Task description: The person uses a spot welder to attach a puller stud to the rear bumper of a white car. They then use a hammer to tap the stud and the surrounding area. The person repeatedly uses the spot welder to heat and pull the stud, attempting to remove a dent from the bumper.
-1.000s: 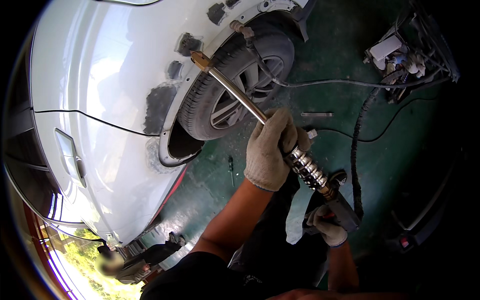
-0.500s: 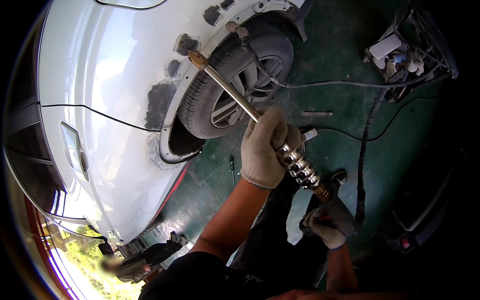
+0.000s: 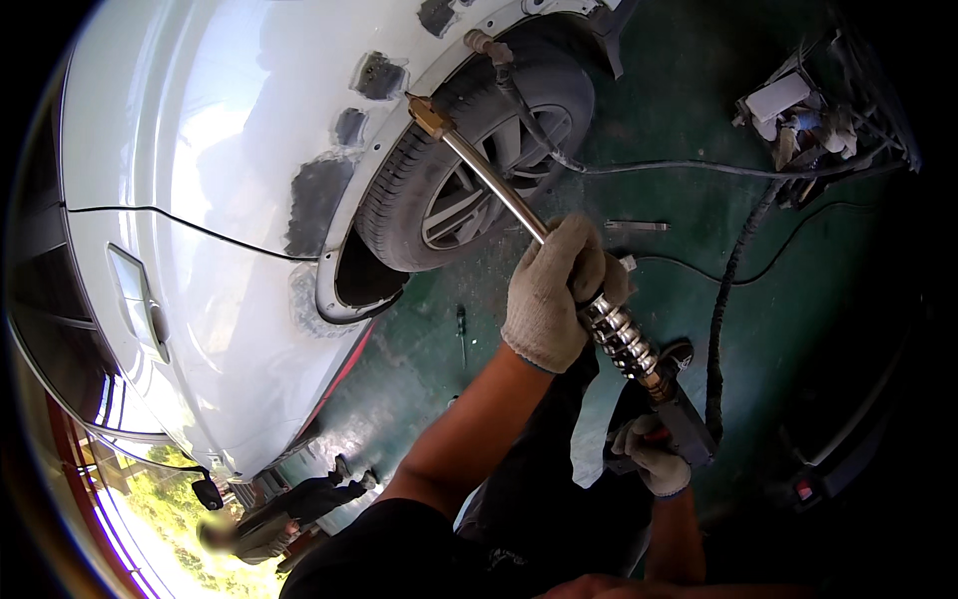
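Observation:
My gloved left hand (image 3: pixel 559 295) is closed round the long metal shaft (image 3: pixel 494 185) of a puller tool, just above its shiny ringed section (image 3: pixel 624 339). The brass-coloured tip (image 3: pixel 427 115) points up-left at the white car's wheel arch, beside a grey sanded patch (image 3: pixel 381 76); I cannot tell if it touches. My gloved right hand (image 3: pixel 651 454) grips the dark handle (image 3: pixel 689 434) at the tool's lower end, near a red trigger. Behind the shaft is the car's wheel (image 3: pixel 474 160). A cable with a fitting (image 3: pixel 477 42) at its end hangs at the arch.
Cables cross the green floor (image 3: pixel 659 280) to a cluttered cart (image 3: pixel 798 120) at upper right. A screwdriver (image 3: pixel 461 334) and a metal bar (image 3: pixel 636 226) lie on the floor. The white car (image 3: pixel 200 150) fills the left. Another person (image 3: pixel 299 514) stands at lower left beside it.
The tool's tip has shifted right and a little down relative to the upper patch, toward the arch edge. My left hand moved slightly right with it; both hands keep their grip.

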Demonstrator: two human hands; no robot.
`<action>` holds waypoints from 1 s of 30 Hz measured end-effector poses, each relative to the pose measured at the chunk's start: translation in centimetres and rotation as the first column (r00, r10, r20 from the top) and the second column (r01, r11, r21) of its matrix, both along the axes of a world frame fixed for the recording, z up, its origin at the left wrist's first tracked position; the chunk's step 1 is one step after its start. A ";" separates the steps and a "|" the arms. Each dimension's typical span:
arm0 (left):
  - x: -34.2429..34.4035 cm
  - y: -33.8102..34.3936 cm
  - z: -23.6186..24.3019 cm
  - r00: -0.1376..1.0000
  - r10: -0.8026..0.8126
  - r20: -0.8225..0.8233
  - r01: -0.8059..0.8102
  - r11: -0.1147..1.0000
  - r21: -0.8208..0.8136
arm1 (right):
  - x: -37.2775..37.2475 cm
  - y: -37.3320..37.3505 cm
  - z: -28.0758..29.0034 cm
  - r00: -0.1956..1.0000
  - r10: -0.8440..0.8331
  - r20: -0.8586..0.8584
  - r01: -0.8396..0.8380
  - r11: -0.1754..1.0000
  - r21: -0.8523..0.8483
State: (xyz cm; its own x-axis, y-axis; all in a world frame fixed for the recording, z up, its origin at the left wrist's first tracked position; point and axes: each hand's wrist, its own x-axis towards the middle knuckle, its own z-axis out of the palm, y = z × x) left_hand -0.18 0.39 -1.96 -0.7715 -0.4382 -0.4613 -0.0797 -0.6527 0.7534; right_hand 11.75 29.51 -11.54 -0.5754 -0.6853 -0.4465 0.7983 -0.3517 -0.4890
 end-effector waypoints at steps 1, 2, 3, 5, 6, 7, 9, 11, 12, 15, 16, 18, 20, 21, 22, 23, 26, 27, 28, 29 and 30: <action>0.0 -0.2 0.2 0.999 0.028 -0.036 -0.025 0.997 0.069 | 0.0 -0.3 0.1 1.000 -0.004 -0.013 0.004 1.000 0.008; 0.0 -0.2 0.6 1.000 0.028 -0.013 -0.027 0.996 0.081 | 0.0 -0.4 0.1 1.000 -0.008 -0.026 0.008 1.000 0.015; -0.2 -0.4 1.2 0.999 0.031 0.008 -0.032 0.996 0.085 | -0.1 -0.5 0.1 0.999 0.003 -0.032 -0.003 1.000 0.002; -0.4 -0.5 1.6 0.999 0.036 0.011 -0.037 0.996 0.076 | -0.4 -0.6 -0.1 0.999 0.025 -0.046 -0.026 0.999 -0.024; -0.4 -0.5 1.6 0.999 0.039 -0.006 -0.039 0.997 0.064 | -0.5 -0.7 0.1 0.999 0.022 -0.038 -0.023 0.999 -0.026; -0.5 -0.4 1.6 0.999 0.042 -0.023 -0.041 0.998 0.052 | -0.5 -0.9 0.4 0.999 0.020 -0.029 -0.021 0.999 -0.028; -0.3 -0.7 1.2 0.998 0.022 -0.052 -0.017 0.995 0.097 | -0.5 -0.9 0.5 1.000 0.012 -0.014 -0.012 1.000 -0.020; -0.1 -1.0 0.8 0.997 -0.014 -0.071 0.021 0.994 0.104 | -0.1 -0.7 0.2 1.000 0.000 0.000 0.000 1.000 0.000; 0.0 -1.2 0.6 0.997 -0.040 -0.073 0.046 0.995 0.088 | -0.1 -0.7 0.2 1.000 -0.005 -0.009 0.005 1.000 -0.011; -0.2 -1.0 1.5 0.999 -0.018 -0.034 0.019 0.999 0.034 | -0.5 -0.9 0.4 0.995 0.004 -0.096 -0.004 1.000 -0.009; -0.4 -0.8 2.0 1.000 0.007 -0.014 -0.007 1.000 0.014 | -0.7 -0.9 0.6 0.986 0.023 -0.164 -0.021 1.000 0.018; -1.4 -1.9 2.5 0.994 0.102 -0.034 -0.099 0.992 0.074 | -0.9 -0.8 1.2 0.976 0.056 -0.208 -0.043 0.997 0.066; -2.1 -3.5 2.4 0.986 0.136 -0.094 -0.133 0.990 0.039 | -0.9 -0.5 1.7 0.984 0.072 -0.166 -0.054 0.993 0.110; -2.0 -3.4 2.4 0.989 0.122 -0.080 -0.119 0.992 0.041 | -0.9 -0.4 1.9 0.982 0.073 -0.175 -0.055 0.993 0.104; -1.8 -3.2 2.5 0.992 0.109 -0.067 -0.107 0.993 0.040 | -1.1 -0.5 2.0 0.980 0.075 -0.185 -0.058 0.994 0.095; -1.0 -0.7 2.2 0.987 0.159 0.024 -0.159 0.987 -0.007 | -1.2 -0.6 2.1 0.978 0.076 -0.196 -0.060 0.994 0.086; -0.5 0.4 2.1 0.990 0.077 -0.118 -0.060 0.988 0.143 | 0.2 0.1 0.8 0.927 0.176 -0.332 -0.043 0.928 0.371; 0.0 -0.7 1.0 0.952 -0.002 -0.305 0.072 0.974 0.217 | -0.3 -0.1 1.7 0.844 0.316 -0.433 -0.033 0.838 0.545; 0.5 -1.7 -0.3 0.872 -0.061 -0.485 0.213 0.941 0.264 | -1.6 -1.0 1.4 0.662 0.302 -0.686 0.148 0.844 0.515; 0.4 -2.0 -1.5 0.736 -0.029 -0.676 0.343 0.877 0.336 | -3.0 -1.8 1.1 0.412 0.288 -0.865 0.357 0.822 0.444; 0.3 -1.8 -1.6 0.770 -0.037 -0.637 0.303 0.900 0.314 | -3.8 -2.7 0.4 0.339 0.091 -0.936 0.454 0.856 0.247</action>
State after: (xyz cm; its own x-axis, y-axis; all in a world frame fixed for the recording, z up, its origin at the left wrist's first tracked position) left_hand 0.08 -1.46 -3.60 -0.9859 -0.1651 0.0287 0.1637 -0.9117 0.3769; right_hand 7.98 26.80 -11.17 -0.8743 -0.4112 0.2580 -0.2917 0.0204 -0.9563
